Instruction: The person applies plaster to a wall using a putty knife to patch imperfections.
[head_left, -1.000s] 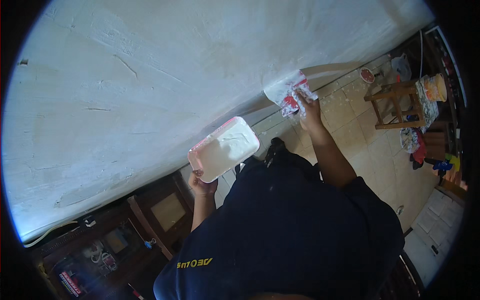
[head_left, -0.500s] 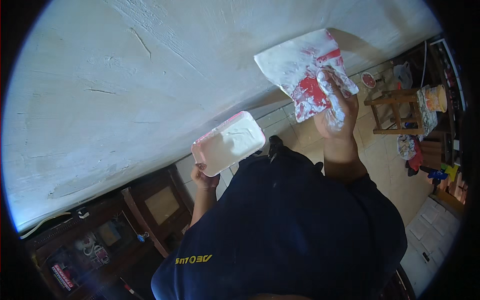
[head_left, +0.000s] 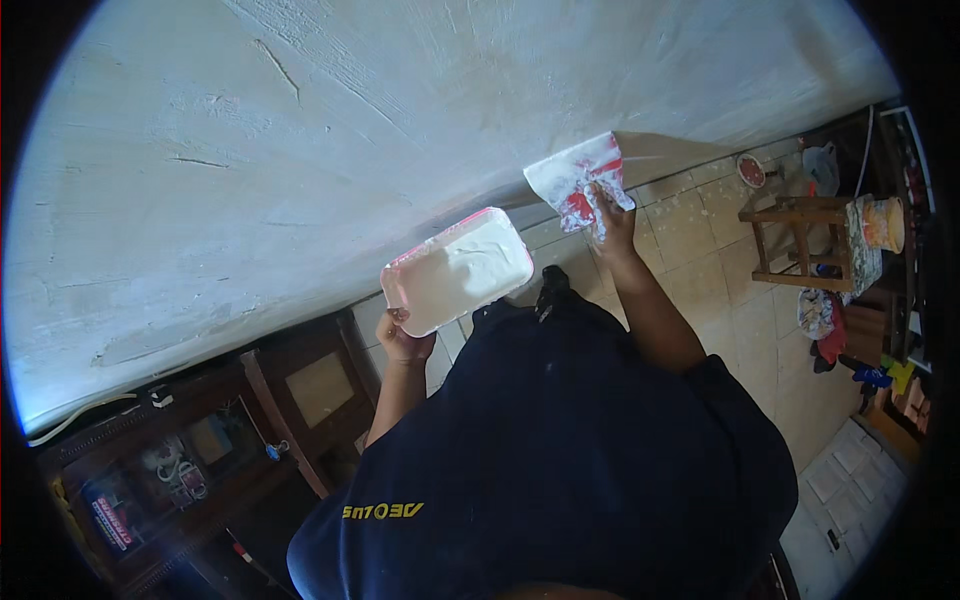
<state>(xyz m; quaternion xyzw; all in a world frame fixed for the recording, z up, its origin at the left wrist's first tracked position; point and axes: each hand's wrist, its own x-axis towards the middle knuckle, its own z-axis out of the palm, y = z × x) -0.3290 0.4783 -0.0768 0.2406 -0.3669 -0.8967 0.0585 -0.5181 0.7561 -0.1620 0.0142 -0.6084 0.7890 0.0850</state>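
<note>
A rectangular tray (head_left: 408,300) with pink-red outer sides holds smooth white paste. My left hand (head_left: 403,340) grips it by its near left corner, the thumb over the rim. In my right hand (head_left: 612,222) is a wide red putty spreader (head_left: 577,180), smeared with white paste over most of its face. The fingers of that hand are coated white too. The spreader's broad edge is close to the pale plastered wall (head_left: 400,110); whether it touches I cannot tell. Ridges and scratches mark the wall's surface.
At the right a wooden stool (head_left: 800,215) stands on the tiled floor (head_left: 700,235), with a paste-smeared bucket (head_left: 883,224) beside it. A round reddish lid (head_left: 750,170) lies near the wall's foot. A dark wooden cabinet (head_left: 265,390) stands at the lower left.
My right hand has carried the spreader lower and to the left, closer to the tray. My left hand and the tray have barely shifted.
</note>
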